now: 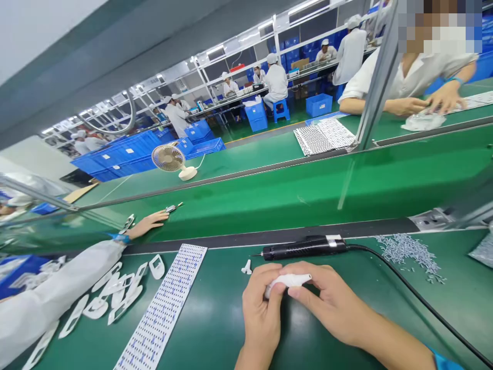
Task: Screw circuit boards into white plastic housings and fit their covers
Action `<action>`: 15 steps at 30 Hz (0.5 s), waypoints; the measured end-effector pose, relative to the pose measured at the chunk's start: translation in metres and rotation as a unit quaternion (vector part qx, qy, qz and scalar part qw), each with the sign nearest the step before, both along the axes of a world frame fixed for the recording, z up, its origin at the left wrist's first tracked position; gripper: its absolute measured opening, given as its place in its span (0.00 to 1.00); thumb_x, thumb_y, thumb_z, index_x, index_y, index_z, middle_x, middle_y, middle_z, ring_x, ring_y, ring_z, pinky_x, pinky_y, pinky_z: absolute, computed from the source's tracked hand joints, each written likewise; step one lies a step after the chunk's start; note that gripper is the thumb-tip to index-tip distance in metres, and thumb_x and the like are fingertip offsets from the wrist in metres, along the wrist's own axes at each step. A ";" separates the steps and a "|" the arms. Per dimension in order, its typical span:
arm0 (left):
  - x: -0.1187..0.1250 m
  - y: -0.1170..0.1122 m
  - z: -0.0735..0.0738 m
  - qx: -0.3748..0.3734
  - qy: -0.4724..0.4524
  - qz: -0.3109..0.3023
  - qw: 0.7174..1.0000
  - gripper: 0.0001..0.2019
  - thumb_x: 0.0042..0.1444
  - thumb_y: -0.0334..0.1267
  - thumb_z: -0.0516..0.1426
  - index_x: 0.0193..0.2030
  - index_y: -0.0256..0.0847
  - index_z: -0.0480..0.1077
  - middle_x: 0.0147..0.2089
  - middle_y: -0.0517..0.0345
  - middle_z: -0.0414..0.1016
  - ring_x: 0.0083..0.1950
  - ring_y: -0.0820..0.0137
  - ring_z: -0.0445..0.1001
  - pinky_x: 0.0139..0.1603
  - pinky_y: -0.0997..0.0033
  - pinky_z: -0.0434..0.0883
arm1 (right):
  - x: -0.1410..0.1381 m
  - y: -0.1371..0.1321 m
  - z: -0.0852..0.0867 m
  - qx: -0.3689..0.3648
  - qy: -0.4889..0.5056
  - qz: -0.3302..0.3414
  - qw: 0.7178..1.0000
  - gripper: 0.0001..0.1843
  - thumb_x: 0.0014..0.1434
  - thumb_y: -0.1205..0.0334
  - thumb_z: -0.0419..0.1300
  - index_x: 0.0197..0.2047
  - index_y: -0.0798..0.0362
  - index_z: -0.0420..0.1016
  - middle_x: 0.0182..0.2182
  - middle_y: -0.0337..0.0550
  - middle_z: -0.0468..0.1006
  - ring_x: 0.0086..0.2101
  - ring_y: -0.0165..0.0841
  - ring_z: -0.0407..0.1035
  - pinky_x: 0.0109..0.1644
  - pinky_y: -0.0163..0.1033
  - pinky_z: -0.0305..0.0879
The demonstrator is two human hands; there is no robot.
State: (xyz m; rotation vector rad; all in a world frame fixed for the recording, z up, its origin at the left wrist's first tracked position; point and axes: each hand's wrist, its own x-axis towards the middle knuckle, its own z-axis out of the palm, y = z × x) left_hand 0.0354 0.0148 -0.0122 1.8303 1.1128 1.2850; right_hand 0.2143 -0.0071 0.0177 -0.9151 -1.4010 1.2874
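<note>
Between my left hand (260,303) and my right hand (327,295) is a small white plastic housing (291,280) with a narrow tip pointing right. Both sets of fingers are closed around it, thumbs on the near side. Just beyond my left fingers a small white forked plastic piece (247,267) lies on the green bench. Behind my hands rests a black electric screwdriver (304,248), its bit pointing left and its cord running off to the right. To the right of it is a loose pile of small screws (412,254).
A white dotted strip sheet (165,308) and several white plastic shells (119,290) lie at left. Another person's sleeved arm (61,288) reaches over them to a small device (173,207) on the green conveyor belt (269,200). A metal post (379,77) stands beyond the belt.
</note>
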 end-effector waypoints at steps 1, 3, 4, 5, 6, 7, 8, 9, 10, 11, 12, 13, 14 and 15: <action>0.000 0.000 0.000 -0.006 -0.011 0.002 1.000 0.08 0.66 0.43 0.60 0.45 0.46 0.81 0.46 0.52 0.81 0.49 0.63 0.79 0.50 0.66 0.74 | 0.001 0.000 -0.001 -0.005 0.009 0.002 1.000 0.13 0.70 0.54 0.61 0.54 0.47 0.80 0.48 0.45 0.82 0.46 0.37 0.76 0.53 0.40 0.70; 0.002 -0.002 0.002 -0.036 -0.064 0.018 0.997 0.12 0.66 0.47 0.60 0.50 0.46 0.79 0.49 0.50 0.82 0.48 0.62 0.79 0.47 0.66 0.76 | 0.003 0.001 -0.002 -0.028 0.043 -0.006 0.999 0.14 0.70 0.52 0.62 0.54 0.46 0.79 0.50 0.45 0.81 0.48 0.37 0.76 0.55 0.40 0.70; 0.004 -0.003 0.003 -0.058 -0.100 0.032 0.993 0.14 0.66 0.49 0.60 0.52 0.46 0.78 0.49 0.50 0.82 0.47 0.63 0.80 0.45 0.67 0.76 | 0.004 0.001 -0.004 -0.040 0.062 -0.016 0.997 0.14 0.70 0.52 0.62 0.55 0.45 0.79 0.51 0.45 0.80 0.49 0.37 0.75 0.55 0.40 0.71; 0.006 -0.005 0.005 -0.082 -0.134 0.046 0.986 0.16 0.65 0.51 0.60 0.54 0.46 0.77 0.49 0.50 0.82 0.44 0.64 0.80 0.42 0.69 0.76 | 0.006 0.002 -0.005 -0.049 0.079 -0.026 0.995 0.14 0.70 0.51 0.62 0.55 0.44 0.78 0.52 0.45 0.80 0.50 0.37 0.75 0.56 0.40 0.71; 0.008 -0.007 0.008 -0.105 -0.158 0.057 0.980 0.17 0.65 0.52 0.61 0.54 0.45 0.77 0.47 0.51 0.83 0.41 0.66 0.80 0.39 0.70 0.76 | 0.008 0.002 -0.007 -0.056 0.094 -0.038 0.993 0.14 0.70 0.51 0.62 0.55 0.44 0.78 0.53 0.45 0.79 0.50 0.38 0.75 0.57 0.41 0.71; 0.010 -0.009 0.011 -0.120 -0.169 0.064 0.976 0.17 0.64 0.52 0.62 0.52 0.44 0.77 0.45 0.52 0.83 0.38 0.67 0.80 0.38 0.71 0.76 | 0.009 0.002 -0.009 -0.061 0.104 -0.044 0.992 0.14 0.70 0.50 0.62 0.55 0.43 0.78 0.53 0.45 0.79 0.51 0.38 0.75 0.57 0.42 0.71; 0.012 -0.011 0.014 -0.125 -0.170 0.070 0.975 0.17 0.62 0.52 0.63 0.50 0.43 0.78 0.42 0.53 0.83 0.36 0.68 0.79 0.37 0.72 0.75 | 0.011 0.002 -0.011 -0.064 0.109 -0.046 0.991 0.15 0.70 0.50 0.62 0.56 0.43 0.78 0.53 0.45 0.78 0.51 0.39 0.74 0.58 0.43 0.72; 0.013 -0.013 0.017 -0.125 -0.165 0.076 0.975 0.16 0.62 0.52 0.63 0.47 0.42 0.79 0.39 0.54 0.82 0.34 0.69 0.78 0.37 0.72 0.75 | 0.012 0.002 -0.013 -0.069 0.111 -0.043 0.991 0.15 0.70 0.50 0.62 0.56 0.43 0.78 0.53 0.45 0.78 0.51 0.40 0.74 0.58 0.44 0.73; 0.014 -0.014 0.020 -0.119 -0.161 0.082 0.976 0.16 0.62 0.51 0.63 0.45 0.41 0.79 0.37 0.55 0.82 0.34 0.69 0.78 0.37 0.73 0.75 | 0.013 0.001 -0.015 -0.073 0.112 -0.037 0.990 0.15 0.69 0.49 0.62 0.56 0.44 0.78 0.53 0.46 0.78 0.52 0.40 0.74 0.58 0.45 0.73; 0.015 -0.016 0.022 -0.110 -0.157 0.089 0.977 0.15 0.62 0.51 0.63 0.44 0.41 0.80 0.37 0.55 0.81 0.34 0.69 0.77 0.36 0.73 0.74 | 0.014 0.001 -0.017 -0.075 0.114 -0.033 0.990 0.15 0.69 0.49 0.62 0.56 0.44 0.78 0.53 0.47 0.78 0.52 0.41 0.74 0.59 0.47 0.73; 0.016 -0.017 0.024 -0.099 -0.155 0.094 0.979 0.14 0.62 0.50 0.63 0.44 0.41 0.80 0.37 0.55 0.81 0.35 0.69 0.78 0.37 0.74 0.74 | 0.014 0.000 -0.018 -0.076 0.117 -0.028 0.990 0.15 0.69 0.50 0.62 0.55 0.44 0.78 0.54 0.47 0.78 0.53 0.41 0.74 0.60 0.48 0.72; 0.017 -0.018 0.025 -0.087 -0.153 0.095 0.980 0.14 0.63 0.50 0.62 0.44 0.41 0.80 0.37 0.55 0.82 0.35 0.69 0.78 0.37 0.74 0.74 | 0.015 0.000 -0.019 -0.076 0.121 -0.024 0.989 0.15 0.69 0.50 0.62 0.55 0.44 0.79 0.54 0.47 0.78 0.53 0.42 0.74 0.60 0.49 0.72; 0.018 -0.019 0.025 -0.076 -0.152 0.094 0.981 0.14 0.63 0.50 0.62 0.44 0.42 0.80 0.37 0.55 0.82 0.35 0.69 0.78 0.36 0.74 0.74 | 0.015 -0.001 -0.019 -0.077 0.128 -0.020 0.989 0.15 0.69 0.50 0.63 0.55 0.43 0.79 0.55 0.47 0.78 0.54 0.42 0.74 0.61 0.49 0.72; 0.019 -0.020 0.025 -0.067 -0.153 0.092 0.982 0.14 0.63 0.50 0.62 0.44 0.42 0.80 0.37 0.55 0.82 0.35 0.69 0.78 0.36 0.74 0.74 | 0.015 -0.001 -0.018 -0.079 0.136 -0.018 0.987 0.15 0.68 0.49 0.63 0.55 0.43 0.79 0.56 0.47 0.78 0.54 0.42 0.74 0.61 0.50 0.72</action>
